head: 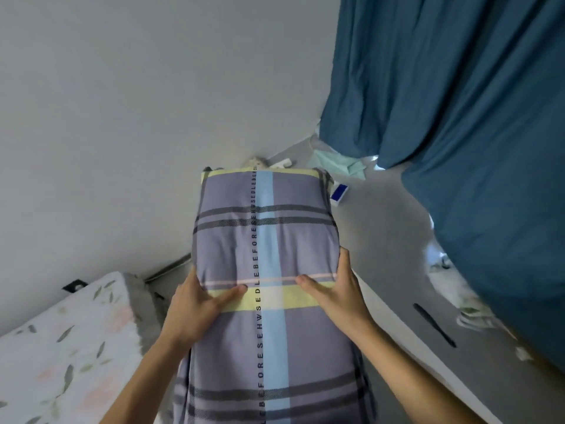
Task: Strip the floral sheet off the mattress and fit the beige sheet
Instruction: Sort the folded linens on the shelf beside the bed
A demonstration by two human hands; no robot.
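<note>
My left hand [195,307] and right hand [336,293] grip the plaid pillow [269,240] by its sides; its printed strip reads "BEFORE". The floral sheet [64,347] covers the mattress corner at lower left.

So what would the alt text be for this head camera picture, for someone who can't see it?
Two bare hands, left hand and right hand, hold a plaid pillow by its sides, lifted in front of a grey wall. The floral sheet is on the mattress at lower left; a teal curtain hangs at right.
</note>
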